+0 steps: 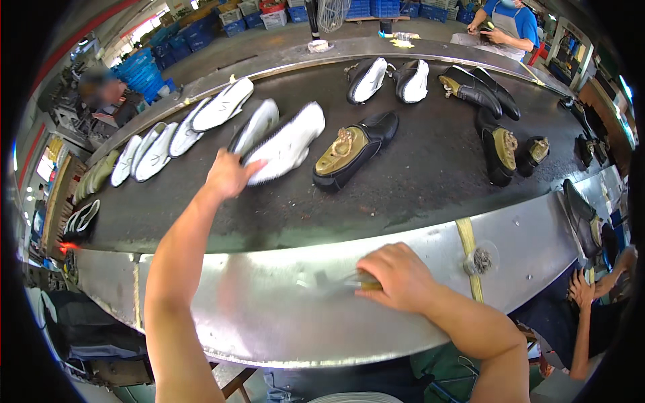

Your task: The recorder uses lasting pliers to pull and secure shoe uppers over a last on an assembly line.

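Observation:
My left hand [228, 174] grips the near end of a white shoe upper [287, 144] with a dark stitched edge, its thumb pressed on the side. Tilted up over the dark belt, that upper overlaps another pale one [255, 126] just behind it; whether my fingers hold both, I cannot make out. In my right hand [398, 277], above the metal ledge, is a tool [366, 282] with a yellowish handle. Its metal end is smeared by motion, so its kind is unclear. A black shoe [363, 146] with a gold-brown last inside lies right of the white uppers.
More white uppers [156, 151] line the belt's left. Black shoes [500, 144] lie at the right. A clump of nails [478, 260] sits on the metal ledge [269, 295] beside yellow tape [466, 235]. A co-worker's hand [582, 289] is at the right; another person [507, 27] works across the belt.

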`<state>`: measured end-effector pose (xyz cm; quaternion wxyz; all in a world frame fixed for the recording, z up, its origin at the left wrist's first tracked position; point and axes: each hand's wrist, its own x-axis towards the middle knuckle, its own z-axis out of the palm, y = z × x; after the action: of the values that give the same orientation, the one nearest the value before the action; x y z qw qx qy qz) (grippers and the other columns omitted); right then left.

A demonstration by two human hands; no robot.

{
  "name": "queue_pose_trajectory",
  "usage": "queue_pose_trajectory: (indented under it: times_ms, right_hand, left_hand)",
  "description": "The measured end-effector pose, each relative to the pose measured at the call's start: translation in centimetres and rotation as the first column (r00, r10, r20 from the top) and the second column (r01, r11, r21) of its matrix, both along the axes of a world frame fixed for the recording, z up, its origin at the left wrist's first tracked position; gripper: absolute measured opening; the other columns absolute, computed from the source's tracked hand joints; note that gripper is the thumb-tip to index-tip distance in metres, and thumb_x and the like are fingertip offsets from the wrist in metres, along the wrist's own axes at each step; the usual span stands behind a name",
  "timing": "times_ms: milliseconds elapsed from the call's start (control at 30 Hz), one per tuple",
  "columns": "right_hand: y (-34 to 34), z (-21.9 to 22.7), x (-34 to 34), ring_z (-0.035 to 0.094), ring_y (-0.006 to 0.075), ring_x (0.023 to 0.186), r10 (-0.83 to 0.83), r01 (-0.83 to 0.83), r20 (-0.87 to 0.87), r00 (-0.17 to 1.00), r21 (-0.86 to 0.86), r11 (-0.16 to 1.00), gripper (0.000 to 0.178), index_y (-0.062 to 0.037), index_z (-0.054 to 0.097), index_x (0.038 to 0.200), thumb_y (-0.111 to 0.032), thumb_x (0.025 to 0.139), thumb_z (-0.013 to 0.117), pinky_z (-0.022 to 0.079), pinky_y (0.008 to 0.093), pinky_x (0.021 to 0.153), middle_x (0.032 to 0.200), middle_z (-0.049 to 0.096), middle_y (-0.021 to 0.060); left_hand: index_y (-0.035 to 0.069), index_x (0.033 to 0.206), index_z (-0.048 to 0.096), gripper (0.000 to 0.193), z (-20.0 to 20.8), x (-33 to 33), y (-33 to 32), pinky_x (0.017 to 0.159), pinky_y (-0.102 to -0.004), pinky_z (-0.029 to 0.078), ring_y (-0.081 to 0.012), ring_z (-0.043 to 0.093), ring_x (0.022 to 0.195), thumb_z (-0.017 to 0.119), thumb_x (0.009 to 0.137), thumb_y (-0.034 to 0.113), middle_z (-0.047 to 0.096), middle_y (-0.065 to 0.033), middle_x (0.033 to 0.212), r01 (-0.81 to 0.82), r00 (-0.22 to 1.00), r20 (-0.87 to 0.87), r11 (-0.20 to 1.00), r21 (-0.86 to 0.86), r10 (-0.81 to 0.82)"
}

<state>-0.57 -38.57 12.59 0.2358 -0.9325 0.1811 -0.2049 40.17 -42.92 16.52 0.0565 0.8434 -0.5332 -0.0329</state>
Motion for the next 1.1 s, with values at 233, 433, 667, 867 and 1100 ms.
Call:
queue_pose_trajectory:
  times_ms: [233, 433, 667, 867, 1100]
  right_hand:
    - [3.6, 0.5, -1.2, 0.058, 0.0275, 0.096, -0.055, 0.128, 0.220, 0.974, -0.334, 0.934, 0.040, -0.0077, 0.060, 0.107, -0.029, 0.078, 0.078, 0.043, 0.0418, 0.087, 0.101, 0.062, 0.0062]
    - [20.3, -2.2, -9.6, 0.060, 0.0314, 0.095, -0.106, 0.122, 0.260, 0.960, -0.046, 0.991, 0.045, -0.0056, 0.061, 0.111, -0.031, 0.079, 0.080, 0.046, 0.0443, 0.085, 0.105, 0.063, 0.0101]
    - [40.2, -9.8, -18.7, 0.068, 0.0277, 0.086, -0.352, 0.500, -0.358, 0.865, 0.679, 0.538, 0.052, -0.0015, 0.062, 0.119, -0.038, 0.085, 0.077, 0.053, 0.0384, 0.077, 0.094, 0.069, 0.0165]
    - [46.5, -10.4, -21.6, 0.068, 0.0329, 0.095, -0.395, 0.522, -0.343, 0.852, 0.594, 0.612, 0.053, -0.0025, 0.063, 0.118, -0.036, 0.081, 0.080, 0.054, 0.0395, 0.085, 0.101, 0.069, 0.0182]
    - [44.5, -10.3, -21.2, 0.068, 0.0284, 0.084, -0.446, 0.520, -0.289, 0.847, 0.626, 0.581, 0.043, -0.0010, 0.062, 0.114, -0.029, 0.086, 0.077, 0.054, 0.0367, 0.077, 0.092, 0.068, 0.0157]
  left_hand:
    - [-0.008, 0.099, 0.070, 0.063, 8.1, -5.4, 28.0, 0.087, -0.0442, 0.051, -0.0426, 0.063, 0.101, 0.075, 0.084, 0.053, 0.058, -0.0283, 0.114, -0.065, 0.857, -0.515, 0.995, -0.078, 0.016]
    - [-0.015, 0.119, 0.059, 0.069, 4.9, -9.1, 43.3, 0.115, -0.0511, 0.030, -0.0558, 0.031, 0.138, 0.078, 0.083, 0.040, 0.033, -0.0413, 0.146, 0.057, 0.998, 0.007, 0.998, -0.013, -0.057]
    - [-0.013, 0.141, 0.041, 0.092, 5.3, -9.7, 31.2, 0.114, -0.0442, 0.036, -0.0441, 0.043, 0.136, 0.071, 0.083, 0.052, 0.040, -0.0361, 0.147, 0.163, 0.986, -0.062, 0.982, 0.093, -0.158]
    - [-0.007, 0.143, 0.045, 0.096, 3.4, -7.0, 21.7, 0.110, -0.0398, 0.041, -0.0384, 0.050, 0.134, 0.071, 0.080, 0.059, 0.051, -0.0271, 0.144, 0.125, 0.980, -0.173, 0.983, 0.133, -0.101]
    - [0.002, 0.144, 0.047, 0.083, 6.2, -14.6, 30.7, 0.098, -0.0368, 0.051, -0.0298, 0.065, 0.114, 0.076, 0.084, 0.050, 0.064, -0.0234, 0.127, 0.249, 0.773, -0.539, 0.941, -0.228, -0.335]
